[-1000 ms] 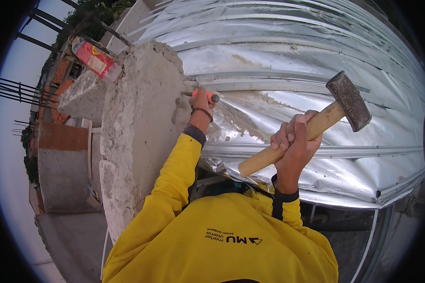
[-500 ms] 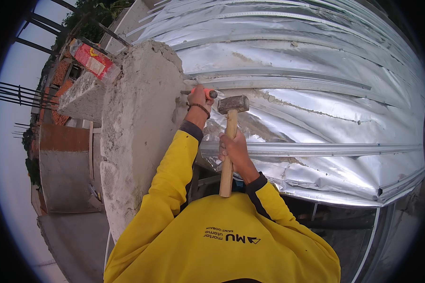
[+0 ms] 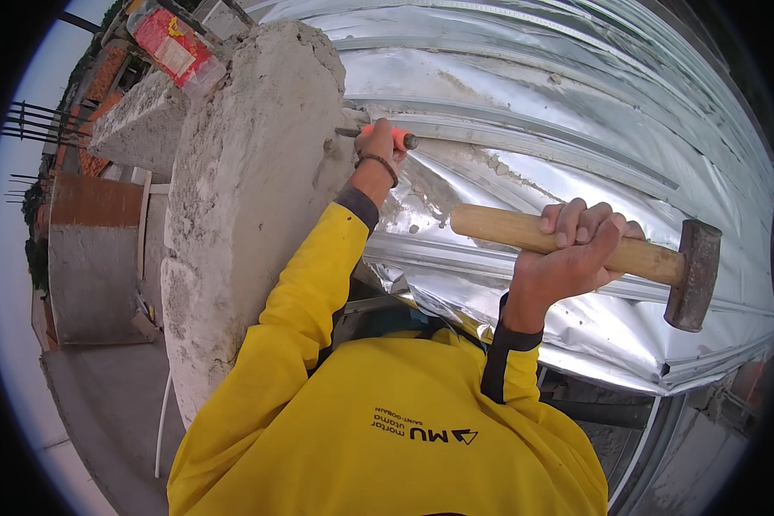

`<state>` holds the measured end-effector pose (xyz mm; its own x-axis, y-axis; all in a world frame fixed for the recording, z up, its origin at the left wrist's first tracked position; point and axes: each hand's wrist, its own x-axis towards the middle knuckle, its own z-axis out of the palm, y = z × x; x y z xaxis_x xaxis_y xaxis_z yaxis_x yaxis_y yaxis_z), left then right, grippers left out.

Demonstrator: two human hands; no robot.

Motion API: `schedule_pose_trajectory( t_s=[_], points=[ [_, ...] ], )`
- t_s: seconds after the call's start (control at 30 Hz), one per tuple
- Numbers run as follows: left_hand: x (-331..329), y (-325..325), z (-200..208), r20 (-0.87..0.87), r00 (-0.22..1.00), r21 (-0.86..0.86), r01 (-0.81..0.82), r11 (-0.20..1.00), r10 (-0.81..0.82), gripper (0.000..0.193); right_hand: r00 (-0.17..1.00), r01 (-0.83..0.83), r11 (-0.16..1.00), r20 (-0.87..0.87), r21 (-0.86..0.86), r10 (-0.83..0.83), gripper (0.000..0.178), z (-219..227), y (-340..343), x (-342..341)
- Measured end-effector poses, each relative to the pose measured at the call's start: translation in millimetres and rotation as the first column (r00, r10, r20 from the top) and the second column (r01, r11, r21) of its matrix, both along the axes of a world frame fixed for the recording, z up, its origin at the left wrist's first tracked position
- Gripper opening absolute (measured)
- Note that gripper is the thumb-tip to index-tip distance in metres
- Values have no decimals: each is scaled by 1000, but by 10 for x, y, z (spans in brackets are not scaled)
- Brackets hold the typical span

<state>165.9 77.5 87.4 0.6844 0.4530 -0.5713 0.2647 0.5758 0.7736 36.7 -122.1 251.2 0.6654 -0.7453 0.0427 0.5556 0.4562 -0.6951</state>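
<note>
My left hand (image 3: pixel 378 150) is wrapped round the orange grip of a chisel (image 3: pixel 402 139). The chisel's dark metal tip points left against the side of a rough concrete wall (image 3: pixel 241 163), and its struck end faces right. My right hand (image 3: pixel 576 242) is closed on the wooden handle of a club hammer (image 3: pixel 695 275). The hammer is raised to the right, well apart from the chisel, with its worn steel head outward and the handle's butt toward the wall.
Silver foil sheeting (image 3: pixel 456 77) with metal battens (image 3: pixel 533 133) spreads to the right, with crumbs of rubble on it. A red and clear plastic package (image 3: pixel 174 47) rests by the wall's far end. Rebar rods (image 3: pixel 43 120) stick out at the left, over a lower drop.
My right hand has swung the hammer away from the chisel, to the right, turning its head outward. My left hand still holds the chisel at the wall. The view has shifted slightly.
</note>
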Motion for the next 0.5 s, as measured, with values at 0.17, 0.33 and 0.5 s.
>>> schedule_pose_trajectory(
  t_s=[0.17, 0.33, 0.5],
  points=[
    [-1, -47, -134, -60, 992, 189, -94, 977, 107, 20, 295, -824, 418, -341, 383, 893, 18, -1271, 676, -282],
    [0, 91, -38, -27, 998, 36, -49, 998, 50, 17, 727, -589, 780, -284, 210, 625, 18, -555, -55, -278],
    [22, 53, -23, -11, 999, -22, -51, 998, 51, 17, 969, 104, 987, 235, -124, -73, 23, 358, -1278, 94]
  ],
)
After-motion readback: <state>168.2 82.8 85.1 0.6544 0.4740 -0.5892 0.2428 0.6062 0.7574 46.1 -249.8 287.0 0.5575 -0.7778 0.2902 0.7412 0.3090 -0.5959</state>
